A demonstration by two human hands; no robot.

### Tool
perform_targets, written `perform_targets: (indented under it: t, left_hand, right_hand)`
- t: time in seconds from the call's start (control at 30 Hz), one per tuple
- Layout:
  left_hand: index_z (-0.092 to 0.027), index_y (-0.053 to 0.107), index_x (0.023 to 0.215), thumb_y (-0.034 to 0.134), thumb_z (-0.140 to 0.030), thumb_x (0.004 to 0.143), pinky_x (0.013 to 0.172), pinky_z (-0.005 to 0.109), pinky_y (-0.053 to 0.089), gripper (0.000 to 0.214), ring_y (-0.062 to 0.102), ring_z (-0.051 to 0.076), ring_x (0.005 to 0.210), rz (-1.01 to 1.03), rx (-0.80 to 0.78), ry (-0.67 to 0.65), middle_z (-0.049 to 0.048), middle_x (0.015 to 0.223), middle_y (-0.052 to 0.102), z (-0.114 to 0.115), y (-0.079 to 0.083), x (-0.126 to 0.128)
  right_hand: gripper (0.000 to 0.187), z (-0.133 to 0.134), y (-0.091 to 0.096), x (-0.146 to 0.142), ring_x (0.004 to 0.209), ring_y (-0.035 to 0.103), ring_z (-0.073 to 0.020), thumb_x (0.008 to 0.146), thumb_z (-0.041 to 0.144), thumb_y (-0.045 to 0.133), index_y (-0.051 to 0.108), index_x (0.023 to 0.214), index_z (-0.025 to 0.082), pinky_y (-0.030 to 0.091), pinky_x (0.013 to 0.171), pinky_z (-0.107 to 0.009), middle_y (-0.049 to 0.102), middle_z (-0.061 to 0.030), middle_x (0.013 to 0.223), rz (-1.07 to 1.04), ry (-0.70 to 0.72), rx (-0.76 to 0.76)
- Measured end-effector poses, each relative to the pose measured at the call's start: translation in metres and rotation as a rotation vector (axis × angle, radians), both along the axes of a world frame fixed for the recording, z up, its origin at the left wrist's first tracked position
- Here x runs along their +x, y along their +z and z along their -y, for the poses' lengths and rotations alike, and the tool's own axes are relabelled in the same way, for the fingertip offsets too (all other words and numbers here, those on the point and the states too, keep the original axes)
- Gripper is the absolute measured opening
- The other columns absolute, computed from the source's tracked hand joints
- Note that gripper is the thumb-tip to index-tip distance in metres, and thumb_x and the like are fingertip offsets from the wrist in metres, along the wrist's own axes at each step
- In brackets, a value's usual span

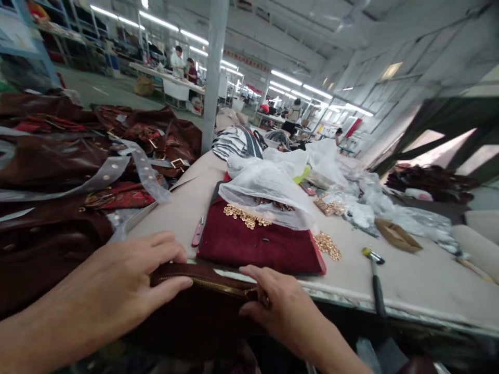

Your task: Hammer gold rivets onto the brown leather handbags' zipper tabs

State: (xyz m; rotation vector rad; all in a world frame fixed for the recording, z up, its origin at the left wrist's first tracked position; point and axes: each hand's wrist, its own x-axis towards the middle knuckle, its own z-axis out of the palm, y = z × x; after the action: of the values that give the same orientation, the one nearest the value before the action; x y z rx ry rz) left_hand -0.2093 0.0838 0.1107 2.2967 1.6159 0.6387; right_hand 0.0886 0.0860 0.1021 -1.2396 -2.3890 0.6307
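Note:
My left hand (132, 265) and my right hand (276, 304) both grip a dark brown leather piece (195, 311) at the table's front edge. A brass zipper (202, 285) runs along its top, and my right fingers sit near the zipper's pull. Just beyond lies a folded maroon suede piece (257, 246), partly under a clear plastic bag (268, 195) with gold studded trim (245, 216) on it. More gold trim (327, 245) lies to its right. A small red-handled tool (198, 232) lies near my left hand, and a hammer (375, 278) rests further right.
A pale cutting table (413, 280) holds crumpled plastic bags and a tan leather scrap (397, 235). Brown leather garments with buckles (78, 166) are heaped on the left. A steel column (213, 67) rises behind, and several workers stand among distant tables.

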Motion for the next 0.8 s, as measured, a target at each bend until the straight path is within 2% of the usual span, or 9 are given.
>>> perform_targets:
  t: [0.07, 0.17, 0.23, 0.3, 0.33, 0.43, 0.53, 0.7, 0.8]
  left_hand:
    - [-0.025, 0.067, 0.082, 0.057, -0.045, 0.088, 0.071, 0.036, 0.037, 0.023, 0.056, 0.024, 0.074, -0.171, 0.209, -0.060, 0.0024, 0.083, 0.062, -0.018, 0.010, 0.018]
    - [-0.020, 0.070, 0.090, 0.040, -0.021, 0.095, 0.076, 0.045, 0.039, 0.030, 0.057, 0.031, 0.084, -0.452, 0.555, 0.000, 0.0094, 0.088, 0.064, -0.037, 0.013, 0.054]
    - [-0.011, 0.070, 0.103, 0.027, -0.010, 0.095, 0.090, 0.050, 0.040, 0.043, 0.056, 0.034, 0.105, -0.502, 0.758, -0.011, 0.0152, 0.105, 0.067, -0.043, -0.002, 0.079]
    - [-0.005, 0.066, 0.116, 0.019, -0.011, 0.099, 0.107, 0.047, 0.033, 0.050, 0.048, 0.030, 0.126, -0.421, 0.839, -0.137, 0.0163, 0.125, 0.064, -0.045, -0.028, 0.101]
    - [-0.005, 0.064, 0.120, 0.017, -0.012, 0.101, 0.109, 0.043, 0.031, 0.051, 0.047, 0.028, 0.129, -0.373, 0.825, -0.190, 0.0146, 0.129, 0.062, -0.045, -0.044, 0.108]
    - [-0.015, 0.054, 0.137, 0.027, -0.013, 0.100, 0.101, 0.038, 0.035, 0.046, 0.048, 0.024, 0.129, -0.350, 0.615, -0.237, 0.0079, 0.141, 0.056, -0.046, -0.085, 0.118]
    - [-0.028, 0.044, 0.145, 0.046, -0.020, 0.095, 0.098, 0.039, 0.034, 0.050, 0.045, 0.024, 0.132, -0.356, 0.469, -0.253, 0.0022, 0.146, 0.052, -0.046, -0.109, 0.116]
    - [-0.038, 0.044, 0.144, 0.062, -0.022, 0.084, 0.099, 0.042, 0.033, 0.065, 0.049, 0.025, 0.127, -0.319, 0.449, -0.156, 0.0034, 0.144, 0.054, -0.045, -0.112, 0.123]
    - [-0.038, 0.048, 0.141, 0.066, -0.022, 0.079, 0.097, 0.040, 0.034, 0.067, 0.053, 0.025, 0.121, -0.307, 0.446, -0.117, 0.0038, 0.137, 0.059, -0.045, -0.107, 0.130]
  right_hand:
    - [0.040, -0.011, -0.010, 0.001, 0.077, 0.063, -0.0199, 0.083, 0.014, 0.074, 0.063, 0.121, 0.018, 0.046, 0.069, -0.029, 0.069, -0.0060, 0.095, 0.082, -0.029, 0.176]
    - [0.015, -0.034, -0.025, 0.003, 0.071, 0.059, -0.0193, 0.093, 0.012, 0.060, 0.066, 0.106, 0.018, 0.046, 0.065, -0.029, 0.064, -0.0049, 0.083, 0.152, -0.083, 0.372]
    - [0.014, -0.049, -0.035, 0.007, 0.072, 0.058, -0.0196, 0.095, 0.011, 0.057, 0.065, 0.104, 0.018, 0.046, 0.067, -0.029, 0.063, -0.0046, 0.082, 0.154, -0.118, 0.408]
    - [0.015, -0.060, -0.045, 0.012, 0.078, 0.060, -0.0196, 0.094, 0.009, 0.057, 0.063, 0.105, 0.018, 0.047, 0.072, -0.029, 0.065, -0.0051, 0.088, 0.071, -0.134, 0.372]
    - [0.016, -0.064, -0.050, 0.015, 0.082, 0.061, -0.0191, 0.093, 0.008, 0.058, 0.062, 0.104, 0.019, 0.047, 0.075, -0.028, 0.066, -0.0051, 0.092, 0.003, -0.135, 0.345]
    - [0.021, -0.068, -0.064, 0.022, 0.081, 0.062, -0.0165, 0.088, 0.006, 0.063, 0.061, 0.105, 0.019, 0.047, 0.076, -0.025, 0.066, -0.0023, 0.092, -0.197, -0.167, 0.262]
    - [0.019, -0.063, -0.074, 0.025, 0.074, 0.060, -0.0143, 0.087, 0.008, 0.064, 0.060, 0.103, 0.019, 0.045, 0.073, -0.024, 0.063, 0.0016, 0.082, -0.306, -0.240, 0.176]
    - [0.017, -0.047, -0.067, 0.028, 0.085, 0.061, -0.0155, 0.089, 0.011, 0.059, 0.063, 0.102, 0.022, 0.046, 0.080, -0.026, 0.067, 0.0006, 0.091, -0.316, -0.226, 0.029]
    - [0.020, -0.038, -0.058, 0.058, 0.079, 0.063, -0.0147, 0.091, 0.023, 0.062, 0.063, 0.111, 0.025, 0.048, 0.075, -0.025, 0.067, 0.0021, 0.089, -0.350, -0.269, -0.124]
